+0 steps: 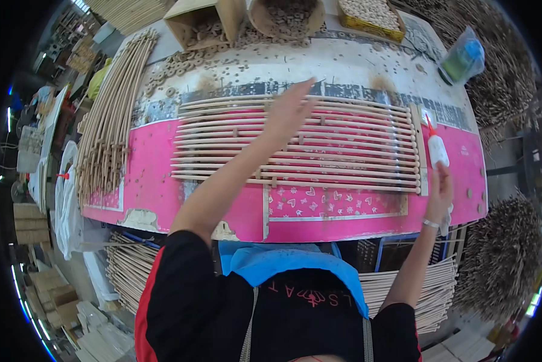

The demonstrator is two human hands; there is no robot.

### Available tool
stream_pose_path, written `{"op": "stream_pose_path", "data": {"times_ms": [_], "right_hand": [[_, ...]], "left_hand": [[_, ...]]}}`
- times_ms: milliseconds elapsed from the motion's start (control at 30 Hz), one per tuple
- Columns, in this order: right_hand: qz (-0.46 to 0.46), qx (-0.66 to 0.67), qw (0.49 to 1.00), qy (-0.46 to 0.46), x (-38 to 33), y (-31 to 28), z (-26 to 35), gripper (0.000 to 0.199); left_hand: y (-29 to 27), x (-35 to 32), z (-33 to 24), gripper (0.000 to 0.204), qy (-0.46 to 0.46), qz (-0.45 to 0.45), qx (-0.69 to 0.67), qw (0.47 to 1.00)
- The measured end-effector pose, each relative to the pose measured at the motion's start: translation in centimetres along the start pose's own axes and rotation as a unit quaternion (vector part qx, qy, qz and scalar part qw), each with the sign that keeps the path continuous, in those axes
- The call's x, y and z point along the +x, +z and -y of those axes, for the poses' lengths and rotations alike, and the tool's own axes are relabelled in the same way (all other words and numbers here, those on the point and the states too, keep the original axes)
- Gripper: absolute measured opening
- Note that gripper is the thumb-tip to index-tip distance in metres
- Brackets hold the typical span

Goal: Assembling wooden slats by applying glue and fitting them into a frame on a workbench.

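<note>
My left hand (290, 113) reaches over a row of pale wooden rods (234, 140), its fingers stretched toward the far side with thumb and forefinger apart. The rods lie side by side, and small wooden pieces (301, 140) sit on some of them. At the right, the fingers of my right hand (441, 188) close round the lower end of a white glue bottle (437, 149) with a red pointed nozzle. The bottle is beside a wooden strip (423, 157) at the rods' rounded ends.
Small wooden rings (195, 63) lie scattered beyond the rods. A wooden box (206, 18), a round container (288, 18) and a yellow tray (372, 24) stand at the back. Bundled rods (111, 120) lie left; a bagged green container (461, 63) stands far right.
</note>
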State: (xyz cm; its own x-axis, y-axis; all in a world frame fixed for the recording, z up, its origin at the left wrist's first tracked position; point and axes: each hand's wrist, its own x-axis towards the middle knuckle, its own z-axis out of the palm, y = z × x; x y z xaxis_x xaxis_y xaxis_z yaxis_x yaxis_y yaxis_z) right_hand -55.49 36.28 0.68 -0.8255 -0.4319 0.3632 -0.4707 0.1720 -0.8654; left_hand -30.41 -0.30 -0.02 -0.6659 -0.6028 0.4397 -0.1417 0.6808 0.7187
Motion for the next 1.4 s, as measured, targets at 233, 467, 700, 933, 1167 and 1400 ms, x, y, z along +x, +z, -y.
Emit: {"op": "stream_pose_path", "data": {"times_ms": [233, 467, 700, 933, 1167, 1400], "right_hand": [[0.154, 0.146, 0.959, 0.19, -14.5, 6.0, 6.8, 0.024], [0.328, 0.231, 0.881, 0.249, -19.3, 11.4, 9.6, 0.025], [0.393, 0.188, 0.88, 0.19, -20.7, 12.7, 9.2, 0.025], [0.467, 0.374, 0.735, 0.319, -21.1, 17.7, 10.9, 0.038], [0.408, 0.365, 0.792, 0.271, -22.1, 16.8, 10.4, 0.028], [0.266, 0.371, 0.854, 0.249, -12.7, 14.8, 11.0, 0.029]], "left_hand": [[-11.5, -15.0, -4.9, 0.024, 0.061, 0.123, 0.203, 0.969], [-8.6, -19.7, -4.9, 0.027, 0.093, 0.106, 0.308, 0.941], [-8.4, -20.9, -4.2, 0.02, 0.079, 0.104, 0.268, 0.955], [-9.5, -23.5, -8.5, 0.015, 0.079, 0.095, 0.167, 0.978], [-8.7, -25.8, -10.9, 0.017, -0.056, 0.077, 0.049, 0.994], [-14.2, -25.9, -11.3, 0.028, -0.192, 0.071, 0.043, 0.978]]}}
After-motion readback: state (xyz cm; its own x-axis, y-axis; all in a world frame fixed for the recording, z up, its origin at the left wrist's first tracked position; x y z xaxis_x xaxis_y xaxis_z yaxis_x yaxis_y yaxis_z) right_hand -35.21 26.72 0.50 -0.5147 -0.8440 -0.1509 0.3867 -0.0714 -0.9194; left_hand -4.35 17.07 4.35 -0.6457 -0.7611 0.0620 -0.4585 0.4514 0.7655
